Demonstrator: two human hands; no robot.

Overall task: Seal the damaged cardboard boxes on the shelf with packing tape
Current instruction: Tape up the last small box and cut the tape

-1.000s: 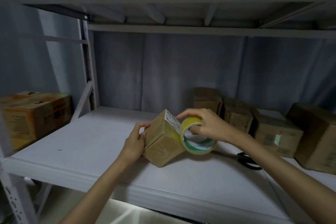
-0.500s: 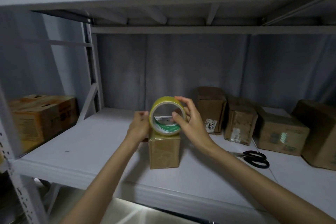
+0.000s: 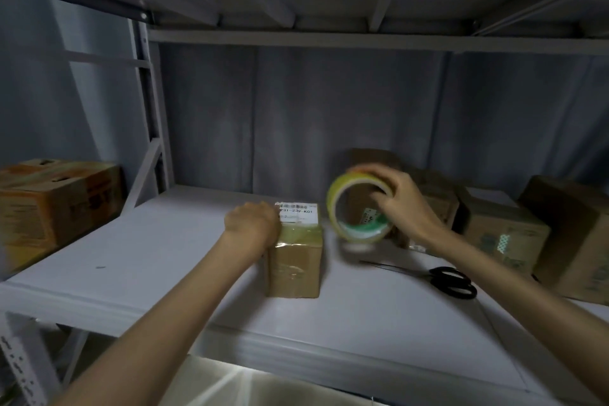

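Note:
A small cardboard box (image 3: 295,265) stands upright on the white shelf (image 3: 158,260), with a white label on its top and shiny tape across its upper edge. My left hand (image 3: 252,224) rests closed on the box's top left corner. To the right of the box, my right hand (image 3: 400,204) grips a yellow roll of packing tape (image 3: 357,208), held in the air on edge just above the shelf. Whether a strip of tape still runs from the roll to the box is too blurred to tell.
Black scissors (image 3: 453,282) lie on the shelf to the right of the box. Several brown cardboard boxes (image 3: 504,231) line the back right. A larger orange-printed box (image 3: 56,204) sits on the neighbouring shelf at left. A shelf board hangs overhead.
The box went from tilted on its edge to standing upright. My right hand carried the tape roll from on top of the box to its right side. My left hand stayed on the box.

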